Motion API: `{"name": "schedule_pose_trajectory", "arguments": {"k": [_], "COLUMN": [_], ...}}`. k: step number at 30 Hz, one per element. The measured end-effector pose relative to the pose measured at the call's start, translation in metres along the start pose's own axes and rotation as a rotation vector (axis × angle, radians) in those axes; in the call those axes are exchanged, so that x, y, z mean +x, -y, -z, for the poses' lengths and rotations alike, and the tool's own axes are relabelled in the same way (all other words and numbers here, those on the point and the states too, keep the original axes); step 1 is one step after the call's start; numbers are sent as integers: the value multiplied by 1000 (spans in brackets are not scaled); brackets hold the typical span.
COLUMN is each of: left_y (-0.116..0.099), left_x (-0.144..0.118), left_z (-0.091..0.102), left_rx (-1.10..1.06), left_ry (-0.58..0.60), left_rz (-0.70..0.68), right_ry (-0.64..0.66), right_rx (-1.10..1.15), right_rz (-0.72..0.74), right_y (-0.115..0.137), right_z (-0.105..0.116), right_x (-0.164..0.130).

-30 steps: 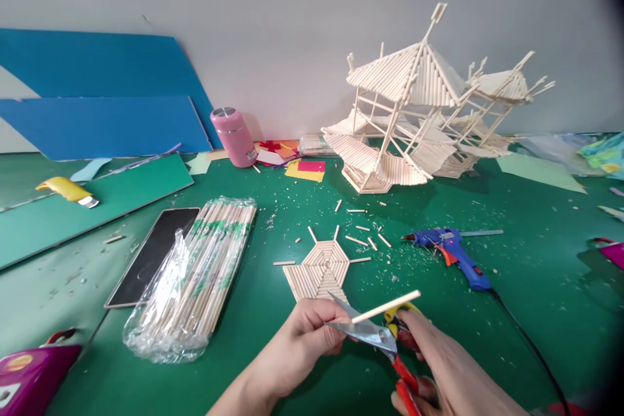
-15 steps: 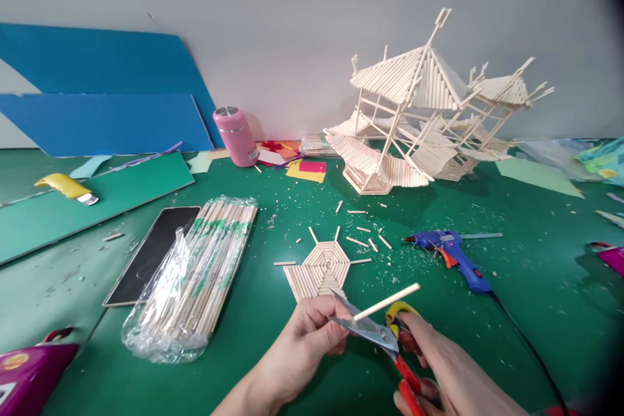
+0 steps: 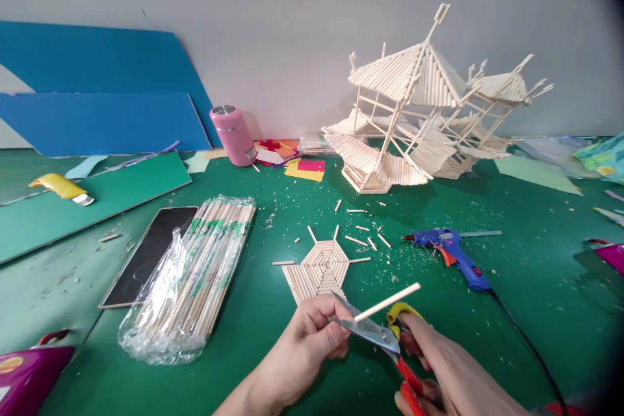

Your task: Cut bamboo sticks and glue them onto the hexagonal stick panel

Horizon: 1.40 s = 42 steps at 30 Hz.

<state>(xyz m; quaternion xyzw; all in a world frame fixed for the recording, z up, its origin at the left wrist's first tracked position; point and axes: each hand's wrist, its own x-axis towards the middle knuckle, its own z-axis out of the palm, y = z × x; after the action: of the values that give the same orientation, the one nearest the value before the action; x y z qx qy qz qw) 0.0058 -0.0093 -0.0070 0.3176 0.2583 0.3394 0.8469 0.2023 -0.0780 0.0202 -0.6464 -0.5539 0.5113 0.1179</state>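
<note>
My right hand (image 3: 431, 364) is closed round the red and yellow handles of a pair of scissors (image 3: 377, 335). Between the scissor blades lies a thin wooden stick (image 3: 387, 302), its free end pointing up to the right. My left hand (image 3: 314, 341) pinches the stick's other end, which the fingers and blades mostly hide. Just beyond the left hand, a web-like panel of glued sticks (image 3: 316, 273) lies flat on the green table, with several single sticks jutting from its edges. My left hand covers the panel's near edge.
A blue glue gun (image 3: 451, 250) lies at the right, its cord running to the front. Short stick offcuts (image 3: 361, 240) are scattered behind the panel. A bag of sticks (image 3: 195, 279) rests partly on a dark tablet (image 3: 151, 247). A stick pavilion model (image 3: 409, 123) stands at the back.
The view has shifted very slightly. Both hands, the scissors and the stick keep nearly the same position.
</note>
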Motion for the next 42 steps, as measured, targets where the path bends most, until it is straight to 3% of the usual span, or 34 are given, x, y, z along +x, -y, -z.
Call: {"name": "schedule_pose_trajectory", "arguments": {"k": [5,11,17,23,27,31,36,42], "left_y": [1,5,4,7,8,7,7,8], "left_x": [-1,3,0,1,2,-1,-1,2], "left_z": [2,5,0,2,2,-1,0,2], "left_rx": [-121,15,-59,-62,-5,-98,-137,31], "left_ry": [100,-12,44,45,-10,55,105,-18], "left_rz": [109,25,37,46,4,42,75,-8], "right_ry": [-22,47,52,-13,35,-20,-71,55], "right_rx": [89,160,44,170,36,-125,-141,55], "right_rz": [-97,-97,-41,-102,-44,33,5,-51], "right_y": [-2,3,1,-6,-1,-8,-16,2], "right_z": [-5,-3,2,-7,-1,5,-1,-3], "right_x": [-2,-2,-2,-5,-2,-2,-4,0]}}
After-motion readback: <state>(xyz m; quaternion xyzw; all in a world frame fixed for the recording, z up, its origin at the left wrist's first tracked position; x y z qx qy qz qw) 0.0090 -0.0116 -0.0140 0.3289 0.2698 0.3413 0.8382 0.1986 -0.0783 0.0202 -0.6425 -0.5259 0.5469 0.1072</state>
